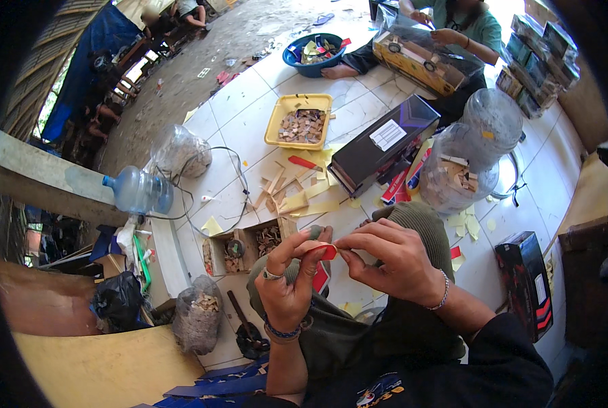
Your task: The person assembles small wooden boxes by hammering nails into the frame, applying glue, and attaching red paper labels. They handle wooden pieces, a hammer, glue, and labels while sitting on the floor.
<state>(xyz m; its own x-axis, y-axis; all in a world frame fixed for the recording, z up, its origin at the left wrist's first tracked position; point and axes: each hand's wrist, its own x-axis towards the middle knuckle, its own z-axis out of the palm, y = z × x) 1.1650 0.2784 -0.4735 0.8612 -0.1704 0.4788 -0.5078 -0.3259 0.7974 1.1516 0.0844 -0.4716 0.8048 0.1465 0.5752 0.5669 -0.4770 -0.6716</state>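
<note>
In front of my knees, my left hand pinches a small red strip between thumb and fingers. My right hand meets it from the other side, its thumb and forefinger closed at the strip's pale end. Whether that end is backing paper or a separate bit is too small to tell. Just beyond my left hand, a wooden box with compartments holds small brown pieces. Another red piece shows below the hands, near my leg.
Ahead are a yellow tub of small wooden blocks, scattered wood strips and a long black box. Cut-open bottles stand right, a water jug lies left. Another person handles a bagged toy vehicle.
</note>
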